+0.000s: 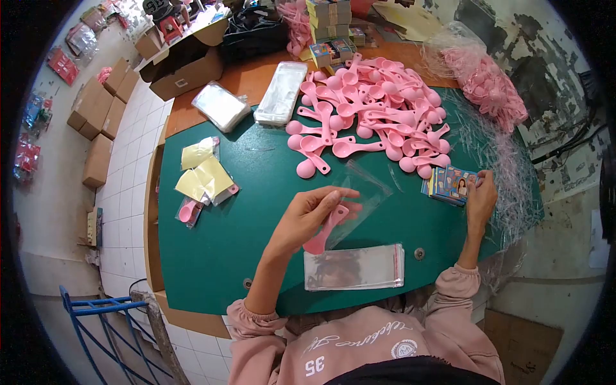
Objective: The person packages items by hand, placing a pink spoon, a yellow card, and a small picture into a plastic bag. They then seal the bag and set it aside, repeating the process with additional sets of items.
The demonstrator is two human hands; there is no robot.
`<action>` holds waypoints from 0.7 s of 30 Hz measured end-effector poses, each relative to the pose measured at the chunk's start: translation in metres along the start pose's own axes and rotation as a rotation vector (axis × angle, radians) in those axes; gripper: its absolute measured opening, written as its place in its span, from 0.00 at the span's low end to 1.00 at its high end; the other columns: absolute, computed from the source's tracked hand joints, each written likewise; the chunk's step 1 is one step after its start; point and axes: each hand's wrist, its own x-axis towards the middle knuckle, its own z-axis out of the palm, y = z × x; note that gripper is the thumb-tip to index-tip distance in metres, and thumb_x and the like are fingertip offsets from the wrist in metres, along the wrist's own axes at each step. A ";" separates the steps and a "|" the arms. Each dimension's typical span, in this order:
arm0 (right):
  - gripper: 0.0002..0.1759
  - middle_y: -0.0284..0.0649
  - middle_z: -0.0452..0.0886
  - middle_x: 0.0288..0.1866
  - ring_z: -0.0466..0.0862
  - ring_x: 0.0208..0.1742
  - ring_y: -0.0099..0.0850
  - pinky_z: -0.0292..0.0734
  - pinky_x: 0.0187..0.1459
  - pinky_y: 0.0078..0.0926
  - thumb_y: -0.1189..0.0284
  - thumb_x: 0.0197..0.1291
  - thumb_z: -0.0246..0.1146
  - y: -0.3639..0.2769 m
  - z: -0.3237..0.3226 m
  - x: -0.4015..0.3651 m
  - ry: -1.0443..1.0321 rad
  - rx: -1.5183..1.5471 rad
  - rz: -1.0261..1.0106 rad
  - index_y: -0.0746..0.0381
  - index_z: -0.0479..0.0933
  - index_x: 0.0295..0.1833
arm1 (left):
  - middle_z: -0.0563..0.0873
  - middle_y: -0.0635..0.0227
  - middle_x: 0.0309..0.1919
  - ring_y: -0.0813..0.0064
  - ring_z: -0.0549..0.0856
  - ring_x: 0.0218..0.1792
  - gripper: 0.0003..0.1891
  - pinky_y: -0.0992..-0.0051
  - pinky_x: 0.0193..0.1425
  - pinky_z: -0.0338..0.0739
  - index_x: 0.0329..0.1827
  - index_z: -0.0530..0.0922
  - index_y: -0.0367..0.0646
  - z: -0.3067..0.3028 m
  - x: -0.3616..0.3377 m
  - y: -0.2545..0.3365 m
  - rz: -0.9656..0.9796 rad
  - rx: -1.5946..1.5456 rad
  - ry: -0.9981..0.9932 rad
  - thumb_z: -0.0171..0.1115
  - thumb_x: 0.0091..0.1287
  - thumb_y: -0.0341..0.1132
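My left hand is closed on a pink spoon and a clear plastic bag, above the green table. At the right, my right hand pinches the edge of a stack of printed cards. A pile of clear bags lies near the front edge. Pink spoons are heaped behind my hands. Filled packets with yellowish cards and pink spoons lie at the left.
Two stacks of clear bags stand at the back left, near an open cardboard box. Crumpled plastic runs along the right edge. A bag of pink spoons sits at the back right. A blue metal frame stands at lower left.
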 end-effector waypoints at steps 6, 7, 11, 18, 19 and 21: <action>0.11 0.34 0.78 0.31 0.76 0.30 0.20 0.71 0.26 0.20 0.79 0.53 0.61 -0.084 -0.046 -0.033 -0.316 0.890 -0.152 0.64 0.71 0.44 | 0.83 0.65 0.34 0.82 0.80 0.36 0.16 0.82 0.41 0.74 0.47 0.77 0.32 0.014 0.006 -0.009 -0.011 0.032 -0.069 0.46 0.71 0.37; 0.11 0.34 0.78 0.31 0.76 0.30 0.20 0.71 0.26 0.20 0.79 0.53 0.61 -0.095 -0.050 -0.040 -0.313 0.888 -0.149 0.64 0.71 0.44 | 0.83 0.66 0.33 0.82 0.80 0.35 0.16 0.81 0.41 0.74 0.45 0.77 0.32 0.017 0.007 -0.009 0.000 0.066 -0.084 0.47 0.70 0.37; 0.11 0.33 0.79 0.31 0.76 0.32 0.16 0.72 0.26 0.15 0.80 0.52 0.62 -0.116 -0.064 -0.050 -0.676 0.920 -0.173 0.63 0.73 0.42 | 0.83 0.66 0.31 0.81 0.81 0.35 0.16 0.80 0.41 0.74 0.43 0.78 0.32 0.012 0.007 -0.014 0.012 0.177 -0.083 0.48 0.69 0.37; 0.08 0.33 0.78 0.29 0.76 0.28 0.18 0.71 0.26 0.15 0.81 0.48 0.62 -0.121 -0.072 -0.044 -0.636 0.701 -0.370 0.64 0.75 0.37 | 0.83 0.66 0.29 0.82 0.79 0.32 0.16 0.79 0.38 0.73 0.42 0.78 0.33 0.014 0.006 -0.013 0.023 0.163 -0.131 0.48 0.69 0.38; 0.08 0.33 0.78 0.29 0.76 0.28 0.18 0.71 0.26 0.15 0.81 0.48 0.62 -0.121 -0.071 -0.045 -0.634 0.701 -0.373 0.64 0.75 0.37 | 0.83 0.67 0.29 0.82 0.78 0.31 0.16 0.79 0.37 0.73 0.41 0.78 0.33 0.015 0.006 -0.012 0.024 0.103 -0.127 0.49 0.69 0.38; 0.09 0.33 0.77 0.29 0.75 0.27 0.17 0.70 0.24 0.15 0.82 0.49 0.61 -0.121 -0.069 -0.048 -0.711 0.687 -0.416 0.64 0.74 0.38 | 0.83 0.67 0.28 0.82 0.78 0.30 0.16 0.79 0.37 0.73 0.41 0.78 0.33 0.014 0.006 -0.006 0.000 0.197 -0.120 0.49 0.69 0.39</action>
